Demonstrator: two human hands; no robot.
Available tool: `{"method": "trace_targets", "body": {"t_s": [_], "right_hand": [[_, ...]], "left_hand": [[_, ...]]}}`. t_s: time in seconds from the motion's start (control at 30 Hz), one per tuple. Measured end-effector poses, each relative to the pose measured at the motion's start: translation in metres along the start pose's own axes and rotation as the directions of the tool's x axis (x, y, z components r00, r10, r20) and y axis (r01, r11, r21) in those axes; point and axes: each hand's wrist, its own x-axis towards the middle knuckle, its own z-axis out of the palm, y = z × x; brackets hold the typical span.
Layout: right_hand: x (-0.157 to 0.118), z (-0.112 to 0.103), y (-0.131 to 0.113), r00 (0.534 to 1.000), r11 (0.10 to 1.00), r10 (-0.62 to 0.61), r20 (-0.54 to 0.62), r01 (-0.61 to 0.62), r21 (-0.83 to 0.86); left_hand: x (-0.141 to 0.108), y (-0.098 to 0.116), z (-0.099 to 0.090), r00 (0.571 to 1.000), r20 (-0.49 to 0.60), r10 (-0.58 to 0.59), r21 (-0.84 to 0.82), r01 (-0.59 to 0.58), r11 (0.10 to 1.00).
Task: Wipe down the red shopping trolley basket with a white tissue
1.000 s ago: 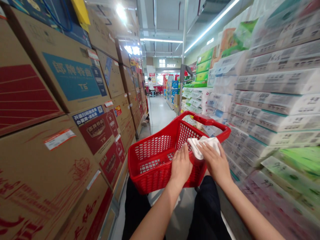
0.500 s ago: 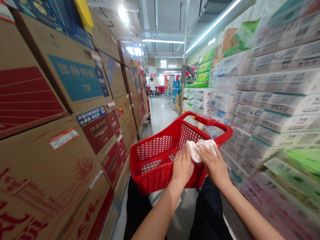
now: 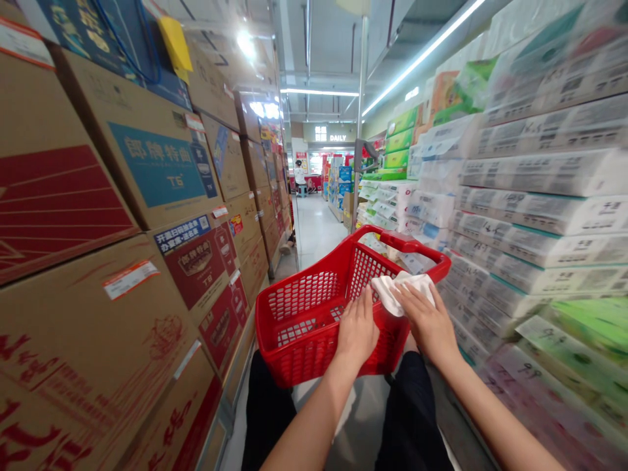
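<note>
A red plastic shopping basket [image 3: 304, 356] with perforated walls and a raised handle stands between my legs. My left hand [image 3: 359, 327] rests on its near rim, fingers wrapped over the edge. A white cloth [image 3: 391, 296] lies over the same rim farther right. On that cloth is my right hand [image 3: 428, 320], its fingers stretched out and pressing it against the rim near the handle's base. The basket's inside shows no goods.
Stacked cardboard cartons [image 3: 171, 163] rise close on the left. Stacked white tissue packs [image 3: 530, 209] line the right, with green packs [image 3: 583, 333] lower down. A metal pole [image 3: 362, 124] stands ahead. A seated person [image 3: 299, 174] is far down the aisle.
My right hand and the white cloth have slid slightly right along the rim, toward the handle's base. My left hand has stayed on the rim. The view has tilted slightly.
</note>
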Motion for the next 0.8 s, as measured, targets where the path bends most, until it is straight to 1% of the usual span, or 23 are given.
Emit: {"method": "trace_targets", "body": {"t_s": [0.1, 0.2, 0.27, 0.33, 0.47, 0.53, 0.6, 0.73, 0.8], "right_hand": [[-0.001, 0.007, -0.017, 0.999, 0.998, -0.050, 0.019, 0.050, 0.026], [-0.003, 0.010, -0.022, 0.997, 0.996, -0.072, 0.026, 0.071, 0.046], [-0.002, 0.009, -0.016, 0.995, 0.995, -0.085, 0.044, 0.082, 0.052], [0.002, 0.005, -0.003, 0.994, 0.995, -0.087, 0.061, 0.084, 0.044], [0.010, 0.001, 0.026, 0.999, 0.999, 0.004, 0.049, -0.002, -0.034], [0.012, 0.004, 0.030, 0.999, 0.997, 0.027, 0.036, -0.025, -0.068], [0.011, 0.009, 0.022, 0.999, 0.997, -0.002, 0.041, 0.005, -0.073], [0.006, 0.014, -0.004, 0.993, 0.994, -0.108, 0.051, 0.109, -0.018], [0.007, 0.012, -0.004, 0.990, 0.992, -0.128, 0.058, 0.128, 0.005]], "left_hand": [[0.005, -0.001, 0.000, 1.000, 0.008, 0.018, -0.020, -0.018, 1.000], [0.010, -0.002, 0.002, 0.999, 0.029, 0.040, -0.035, -0.039, 0.999], [0.013, -0.001, 0.004, 0.998, 0.040, 0.053, -0.046, -0.051, 0.998], [0.015, 0.001, 0.007, 0.998, 0.044, 0.055, -0.050, -0.053, 0.997], [0.016, 0.006, 0.011, 0.997, 0.056, 0.043, -0.036, -0.041, 0.998], [0.017, 0.009, 0.011, 0.997, 0.064, 0.036, -0.029, -0.035, 0.999], [0.017, 0.010, 0.010, 0.998, 0.064, 0.023, -0.027, -0.021, 0.999], [0.018, 0.010, 0.007, 0.998, 0.054, 0.026, -0.042, -0.024, 0.999], [0.018, 0.010, 0.008, 0.998, 0.051, 0.029, -0.046, -0.027, 0.999]]}}
